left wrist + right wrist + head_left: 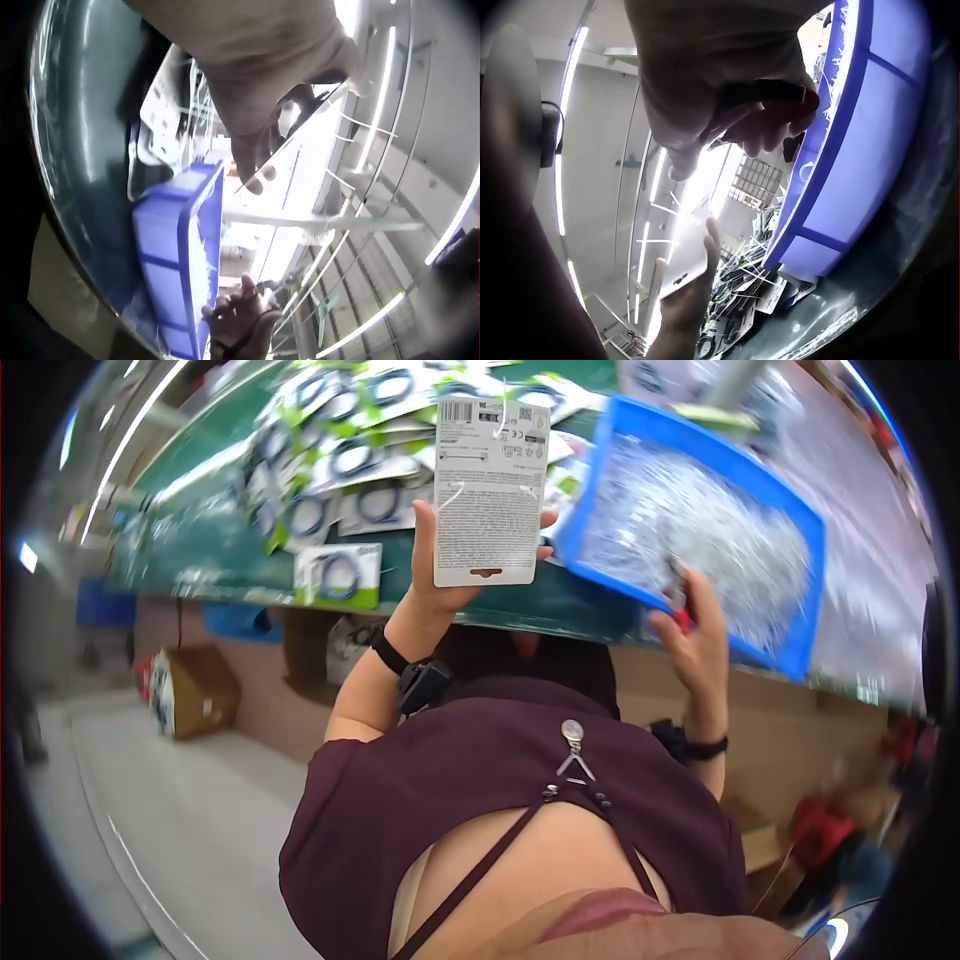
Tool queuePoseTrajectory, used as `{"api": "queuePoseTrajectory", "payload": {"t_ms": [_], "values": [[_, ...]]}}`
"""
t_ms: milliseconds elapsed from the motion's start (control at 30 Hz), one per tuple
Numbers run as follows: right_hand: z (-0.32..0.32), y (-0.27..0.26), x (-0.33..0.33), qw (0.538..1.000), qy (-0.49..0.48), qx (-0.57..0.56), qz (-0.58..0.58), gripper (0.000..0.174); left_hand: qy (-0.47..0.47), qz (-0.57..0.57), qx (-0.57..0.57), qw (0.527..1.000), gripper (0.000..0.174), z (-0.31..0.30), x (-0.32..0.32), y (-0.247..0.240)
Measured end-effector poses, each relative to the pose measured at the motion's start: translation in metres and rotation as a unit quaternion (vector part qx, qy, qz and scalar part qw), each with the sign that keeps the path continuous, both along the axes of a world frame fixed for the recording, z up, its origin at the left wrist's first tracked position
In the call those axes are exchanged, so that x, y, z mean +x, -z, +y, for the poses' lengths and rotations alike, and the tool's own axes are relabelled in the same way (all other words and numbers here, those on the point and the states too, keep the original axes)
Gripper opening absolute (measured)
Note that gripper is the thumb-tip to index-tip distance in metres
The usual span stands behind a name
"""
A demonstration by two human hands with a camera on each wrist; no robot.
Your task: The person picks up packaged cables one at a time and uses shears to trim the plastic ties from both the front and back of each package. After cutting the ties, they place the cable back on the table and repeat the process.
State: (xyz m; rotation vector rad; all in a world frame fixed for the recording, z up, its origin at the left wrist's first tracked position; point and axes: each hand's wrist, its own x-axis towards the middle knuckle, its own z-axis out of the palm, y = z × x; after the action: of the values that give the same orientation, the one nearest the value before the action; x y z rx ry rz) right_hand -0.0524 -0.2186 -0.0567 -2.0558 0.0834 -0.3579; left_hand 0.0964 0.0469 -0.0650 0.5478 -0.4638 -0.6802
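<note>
In the head view a flat white package (488,500), its printed back up and several short white ties sticking out of it, is held by my left hand (440,575), thumb at one edge and fingertips at the other. My right hand (697,635) grips a red-handled tool (681,618) over the near edge of the blue tray (818,580) of clear plastic strips (700,520). The right wrist view shows my right hand (727,82) curled round the dark and red handles, and the package (686,259) beyond it.
Many packages with dark coiled cables (355,460) lie piled behind and left of my left hand on the green table (200,530). One package (338,575) lies near the front edge. A cardboard box (195,692) stands on the floor at left.
</note>
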Motion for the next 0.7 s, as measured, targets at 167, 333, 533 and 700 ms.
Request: {"api": "queuePoseTrajectory", "payload": {"t_ms": [167, 333, 533, 700], "values": [[0.005, -0.009, -0.005, 0.967, 0.134, -0.209, -0.054, 0.059, 0.124, 0.09, -0.032, 0.988, 0.096, -0.082, -0.017, -0.003], [-0.009, -0.012, -0.019, 0.92, 0.211, -0.326, -0.052, 0.059, 0.162, 0.075, -0.003, 0.984, 0.099, -0.115, -0.032, 0.003], [-0.018, -0.002, -0.022, 0.917, 0.215, -0.333, -0.034, 0.057, 0.161, 0.078, 0.011, 0.984, 0.098, -0.125, -0.038, 0.002], [-0.023, 0.007, -0.021, 0.914, 0.216, -0.343, -0.028, 0.055, 0.159, 0.056, 0.032, 0.985, 0.096, -0.126, -0.039, 0.007]]}}
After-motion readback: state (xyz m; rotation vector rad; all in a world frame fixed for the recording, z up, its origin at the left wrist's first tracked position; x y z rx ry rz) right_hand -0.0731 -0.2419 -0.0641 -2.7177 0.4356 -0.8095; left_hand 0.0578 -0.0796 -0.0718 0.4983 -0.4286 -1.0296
